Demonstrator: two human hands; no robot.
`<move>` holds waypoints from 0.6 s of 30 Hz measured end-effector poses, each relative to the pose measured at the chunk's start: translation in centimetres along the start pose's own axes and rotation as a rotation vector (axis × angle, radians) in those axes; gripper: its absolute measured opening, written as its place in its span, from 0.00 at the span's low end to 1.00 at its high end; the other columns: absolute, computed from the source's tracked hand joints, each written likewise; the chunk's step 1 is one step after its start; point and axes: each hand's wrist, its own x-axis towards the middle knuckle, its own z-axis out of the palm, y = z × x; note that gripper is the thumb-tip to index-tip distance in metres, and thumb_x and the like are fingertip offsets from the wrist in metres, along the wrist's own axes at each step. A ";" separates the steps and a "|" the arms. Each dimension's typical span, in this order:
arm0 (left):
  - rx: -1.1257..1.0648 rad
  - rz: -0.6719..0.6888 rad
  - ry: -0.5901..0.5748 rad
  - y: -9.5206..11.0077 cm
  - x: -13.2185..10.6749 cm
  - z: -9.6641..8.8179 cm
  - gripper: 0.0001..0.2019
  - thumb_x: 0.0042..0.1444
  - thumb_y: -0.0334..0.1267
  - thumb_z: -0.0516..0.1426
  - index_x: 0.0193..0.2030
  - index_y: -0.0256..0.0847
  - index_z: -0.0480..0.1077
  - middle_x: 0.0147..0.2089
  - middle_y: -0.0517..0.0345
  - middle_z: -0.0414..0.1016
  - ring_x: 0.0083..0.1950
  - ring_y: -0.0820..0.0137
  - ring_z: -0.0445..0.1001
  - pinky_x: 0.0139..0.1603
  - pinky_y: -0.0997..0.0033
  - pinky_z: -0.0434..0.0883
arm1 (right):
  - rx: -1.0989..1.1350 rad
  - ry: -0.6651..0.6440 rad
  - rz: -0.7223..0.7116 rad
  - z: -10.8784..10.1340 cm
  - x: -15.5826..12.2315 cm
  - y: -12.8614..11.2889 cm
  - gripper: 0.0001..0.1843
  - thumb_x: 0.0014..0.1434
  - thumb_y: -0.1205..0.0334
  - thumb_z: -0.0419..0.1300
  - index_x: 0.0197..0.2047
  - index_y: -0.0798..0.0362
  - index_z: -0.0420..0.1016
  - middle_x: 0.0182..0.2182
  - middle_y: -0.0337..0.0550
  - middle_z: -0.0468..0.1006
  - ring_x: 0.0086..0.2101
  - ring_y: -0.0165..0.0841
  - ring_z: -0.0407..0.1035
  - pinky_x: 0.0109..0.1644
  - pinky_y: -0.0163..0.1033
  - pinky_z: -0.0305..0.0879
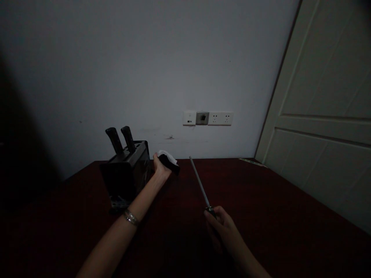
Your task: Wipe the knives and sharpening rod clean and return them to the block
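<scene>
My left hand (161, 166) is closed around a black handle wrapped in a white cloth (168, 158), just right of a black knife block (127, 170). Two black knife handles (121, 139) stick up from the block's top. My right hand (223, 227) grips the dark handle of a honing steel (199, 181). Its thin grey rod points up and away, tilted left. A bracelet (131, 217) sits on my left wrist.
A dark red-brown table (275, 200) runs to the wall. A row of white wall sockets (208, 118) sits above the table's back edge. A cream door (324, 116) stands at the right. The room is dim.
</scene>
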 end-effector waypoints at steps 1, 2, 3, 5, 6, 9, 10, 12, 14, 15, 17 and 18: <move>0.030 0.024 -0.016 0.0 -0.1 0.2 0.17 0.54 0.51 0.47 0.23 0.41 0.59 0.19 0.62 0.64 0.21 0.71 0.68 0.26 0.70 0.68 | 0.013 -0.006 0.003 0.0 0.1 0.1 0.31 0.35 0.35 0.62 0.28 0.50 0.53 0.11 0.23 0.61 0.08 0.18 0.49 0.07 0.25 0.45; 0.075 0.053 -0.027 -0.1 -0.2 0.3 0.16 0.52 0.51 0.49 0.23 0.41 0.59 0.19 0.62 0.64 0.21 0.72 0.67 0.27 0.71 0.68 | 0.022 -0.014 0.005 0.0 0.2 0.2 0.31 0.35 0.35 0.62 0.27 0.49 0.52 0.11 0.22 0.61 0.08 0.18 0.48 0.07 0.25 0.45; 0.130 0.085 -0.034 -0.3 -0.2 0.4 0.14 0.50 0.48 0.52 0.23 0.40 0.59 0.19 0.62 0.64 0.21 0.72 0.67 0.27 0.72 0.68 | 0.028 -0.019 0.006 0.1 0.3 0.4 0.32 0.34 0.35 0.62 0.27 0.49 0.52 0.10 0.22 0.60 0.07 0.18 0.48 0.07 0.25 0.45; 0.251 0.156 -0.045 -0.8 0.0 0.5 0.10 0.46 0.41 0.57 0.24 0.39 0.61 0.20 0.63 0.64 0.22 0.73 0.67 0.27 0.74 0.67 | 0.036 -0.021 0.001 0.2 0.5 0.7 0.32 0.35 0.35 0.62 0.28 0.49 0.52 0.09 0.22 0.60 0.07 0.18 0.48 0.07 0.24 0.44; 0.316 0.200 -0.046 -1.0 0.1 0.5 0.08 0.45 0.38 0.58 0.25 0.38 0.63 0.21 0.63 0.65 0.22 0.74 0.67 0.28 0.74 0.66 | 0.036 -0.024 -0.003 0.3 0.5 0.9 0.31 0.35 0.35 0.61 0.28 0.49 0.52 0.09 0.22 0.60 0.07 0.19 0.48 0.07 0.24 0.43; 0.516 0.382 -0.074 -1.6 0.2 0.4 0.05 0.47 0.34 0.56 0.32 0.38 0.65 0.27 0.61 0.67 0.29 0.72 0.69 0.33 0.74 0.66 | 0.034 -0.045 -0.003 0.4 0.6 1.3 0.31 0.36 0.35 0.61 0.28 0.49 0.51 0.09 0.21 0.60 0.07 0.18 0.47 0.07 0.24 0.42; 0.583 0.451 -0.105 -1.7 0.0 0.4 0.06 0.48 0.33 0.55 0.34 0.38 0.66 0.30 0.60 0.68 0.33 0.71 0.69 0.36 0.73 0.66 | 0.029 -0.056 -0.001 0.4 0.6 1.4 0.31 0.36 0.35 0.61 0.28 0.49 0.51 0.09 0.21 0.60 0.07 0.18 0.46 0.07 0.25 0.41; 0.720 0.573 -0.216 -2.0 -0.7 0.3 0.09 0.48 0.31 0.55 0.39 0.39 0.67 0.37 0.57 0.70 0.42 0.68 0.69 0.45 0.70 0.65 | 0.015 -0.067 0.002 0.4 0.4 1.4 0.30 0.37 0.35 0.60 0.28 0.49 0.51 0.09 0.22 0.60 0.07 0.18 0.47 0.07 0.25 0.40; 0.855 0.658 -0.377 -2.4 -1.6 0.2 0.14 0.47 0.27 0.54 0.43 0.40 0.67 0.43 0.54 0.70 0.48 0.66 0.66 0.52 0.65 0.62 | -0.005 -0.059 0.011 0.3 0.3 1.4 0.30 0.38 0.35 0.60 0.28 0.48 0.51 0.09 0.22 0.59 0.07 0.19 0.47 0.07 0.24 0.40; 0.920 0.686 -0.470 -2.7 -2.1 0.1 0.17 0.45 0.24 0.54 0.44 0.40 0.67 0.44 0.54 0.70 0.49 0.65 0.66 0.54 0.63 0.60 | -0.011 -0.047 0.017 0.3 0.3 1.4 0.30 0.38 0.36 0.60 0.28 0.49 0.51 0.09 0.21 0.59 0.07 0.19 0.47 0.08 0.24 0.40; 1.036 0.718 -0.656 -3.4 -3.0 -0.2 0.21 0.43 0.21 0.53 0.44 0.41 0.68 0.47 0.53 0.70 0.52 0.65 0.65 0.57 0.60 0.58 | -0.013 -0.029 0.026 0.3 0.3 1.3 0.29 0.38 0.36 0.61 0.28 0.49 0.51 0.09 0.21 0.58 0.08 0.19 0.48 0.08 0.24 0.42; 1.084 0.727 -0.737 -3.8 -3.3 -0.3 0.22 0.42 0.21 0.53 0.44 0.41 0.69 0.48 0.53 0.69 0.53 0.64 0.64 0.59 0.59 0.57 | -0.009 -0.026 0.026 0.3 0.3 1.3 0.30 0.37 0.36 0.61 0.28 0.48 0.51 0.09 0.21 0.58 0.08 0.19 0.47 0.08 0.24 0.42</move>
